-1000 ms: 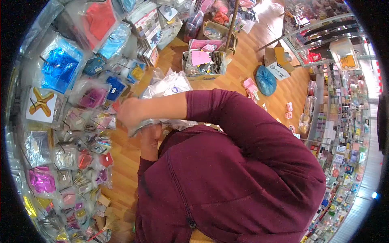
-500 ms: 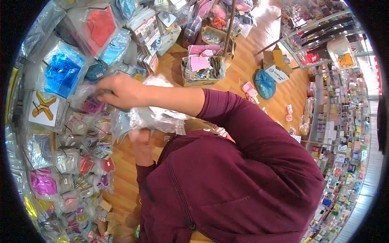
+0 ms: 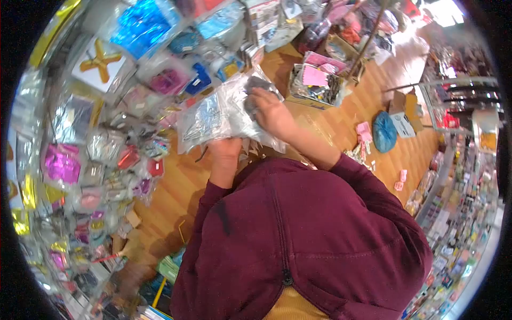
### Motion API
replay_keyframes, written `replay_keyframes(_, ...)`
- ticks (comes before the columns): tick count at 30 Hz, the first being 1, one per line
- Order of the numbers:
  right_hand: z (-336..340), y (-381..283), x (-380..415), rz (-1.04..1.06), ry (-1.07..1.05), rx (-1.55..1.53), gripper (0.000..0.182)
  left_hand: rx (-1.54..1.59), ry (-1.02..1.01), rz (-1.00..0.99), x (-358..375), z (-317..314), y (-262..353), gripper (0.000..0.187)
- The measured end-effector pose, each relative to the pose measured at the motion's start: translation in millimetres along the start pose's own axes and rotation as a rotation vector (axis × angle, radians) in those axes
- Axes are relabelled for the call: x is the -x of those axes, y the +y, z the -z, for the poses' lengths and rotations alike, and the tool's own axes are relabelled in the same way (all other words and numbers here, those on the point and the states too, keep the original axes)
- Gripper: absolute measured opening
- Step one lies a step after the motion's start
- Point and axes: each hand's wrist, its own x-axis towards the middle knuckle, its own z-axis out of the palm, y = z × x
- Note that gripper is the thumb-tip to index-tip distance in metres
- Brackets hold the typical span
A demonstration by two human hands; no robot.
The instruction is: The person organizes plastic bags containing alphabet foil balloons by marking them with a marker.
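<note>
Held up over the wooden floor [image 3: 170, 186], just ahead of a maroon jacket [image 3: 320, 234]: one clear bag [image 3: 218, 109], crinkled, with a silvery sheen across the upper face. Around the near edge of the clear bag, the left hand [image 3: 226, 148], closed on the plastic, fingers mostly hidden underneath; cannot tell how tightly. On top of the clear bag, toward its right end, the right hand [image 3: 273, 113], fingers bent over a dark grey wad [image 3: 258, 83] and pressing it to the plastic; cannot tell its material for certain. Beyond the clear bag and a little left, among hanging goods, a dark blue packet [image 3: 199, 78] and a purple packet [image 3: 166, 81]; farther out that way, a bright blue foil packet [image 3: 144, 26] and a white card with a gold X [image 3: 100, 63]. Left of the clear bag and nearer the body, a purple foil packet [image 3: 62, 162]. Right of and beyond the clear bag, an open carton [image 3: 306, 101] crammed with flat goods, pink card [image 3: 314, 76] on top. Well right of the clear bag, on the floor, a blue bundle [image 3: 384, 132] beside a flapped box [image 3: 401, 124]. Farthest right of it, crowded shelves [image 3: 453, 213], contents too small to tell.
</note>
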Motion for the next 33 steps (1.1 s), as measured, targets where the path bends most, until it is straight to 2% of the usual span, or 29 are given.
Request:
replay_keyframes(1,2.2,12.4,5.1,-0.039,-0.005,0.009,0.036,-0.001,0.002,-0.023,2.6,-2.6,5.9,0.045)
replay_keyframes(3,6.6,30.2,17.3,-0.52,-0.245,-0.114,0.026,0.004,0.037,-0.061,8.8,-3.5,15.7,0.045)
replay_keyframes(5,-9.2,82.3,40.0,-0.544,-0.037,-0.125,0.021,0.06,-0.031,-0.038,11.3,5.3,33.5,0.046)
replay_keyframes(7,25.5,63.5,16.8,-0.786,0.199,-0.41,0.022,0.259,-0.205,0.022,10.4,7.5,44.4,0.046)
replay_keyframes(9,68.1,26.3,-15.2,-0.729,0.329,-0.451,0.022,0.235,-0.15,-0.018,16.2,0.8,44.2,0.047)
replay_keyframes(11,80.4,0.6,-42.0,-0.511,0.508,-0.792,0.023,0.096,-0.105,-0.065,16.4,-18.1,40.4,0.047)
replay_keyframes(13,85.7,-33.3,-56.6,-0.371,0.394,-0.72,0.025,0.16,-0.16,-0.041,14.4,2.4,41.9,0.046)
replay_keyframes(15,67.4,-57.5,-62.6,0.056,0.281,-0.254,0.031,0.229,-0.21,-0.016,15.2,9.3,40.2,0.046)
replay_keyframes(17,30.8,-82.6,-54.3,0.322,0.105,-0.23,0.041,0.177,-0.21,-0.006,21.9,-6.0,33.4,0.046)
replay_keyframes(19,0.4,-93.9,-39.7,0.423,-0.079,0.073,0.046,0.194,-0.185,-0.041,24.6,-3.4,32.4,0.045)
replay_keyframes(21,-2.3,-91.5,-32.9,0.417,-0.083,0.116,0.047,0.212,-0.154,-0.082,30.6,2.8,30.5,0.045)
replay_keyframes(23,-12.6,-67.2,-35.1,0.264,-0.109,0.017,0.045,0.097,-0.117,-0.102,32.1,6.7,26.1,0.043)
replay_keyframes(24,-17.6,-50.8,-34.4,0.198,-0.057,-0.04,0.04,0.1,-0.111,-0.103,37.1,8.5,23.9,0.043)
replay_keyframes(25,-5.6,-42.2,-38.2,-0.024,-0.151,-0.04,0.034,0.039,-0.043,-0.118,44.5,11.0,21.7,0.043)
replay_keyframes(26,-15.5,-8.3,-39.7,0.066,0.042,0.036,0.02,-0.022,0.014,-0.138,46.8,11.3,21.2,0.043)
replay_keyframes(27,-5.1,5.4,-41.1,-0.217,-0.077,-0.012,0.021,-0.084,0.065,-0.162,45.9,10.5,22.3,0.043)
replay_keyframes(28,-2.0,41.2,-36.2,-0.298,-0.058,-0.08,0.022,-0.043,0.066,-0.157,46.3,10.8,25.3,0.042)
replay_keyframes(29,0.6,65.9,-32.7,-0.462,0.016,-0.45,0.021,-0.039,0.064,-0.17,44.9,13.2,29.5,0.042)
replay_keyframes(30,32.1,43.3,-34.7,-0.68,0.04,-0.598,0.022,-0.008,-0.09,-0.128,41.6,17.4,35.0,0.043)
replay_keyframes(31,35.6,54.2,-36.5,-0.688,0.135,-0.69,0.023,0.019,-0.238,-0.08,40.9,19.2,39.7,0.044)
replay_keyframes(32,43.6,64.7,-34.1,-0.736,0.117,-0.787,0.024,0.019,-0.229,-0.082,41.3,21.2,43.3,0.044)
replay_keyframes(33,57.7,57.1,-37.9,-0.785,0.103,-0.885,0.026,0.07,-0.326,-0.062,40.4,19.5,46.4,0.044)
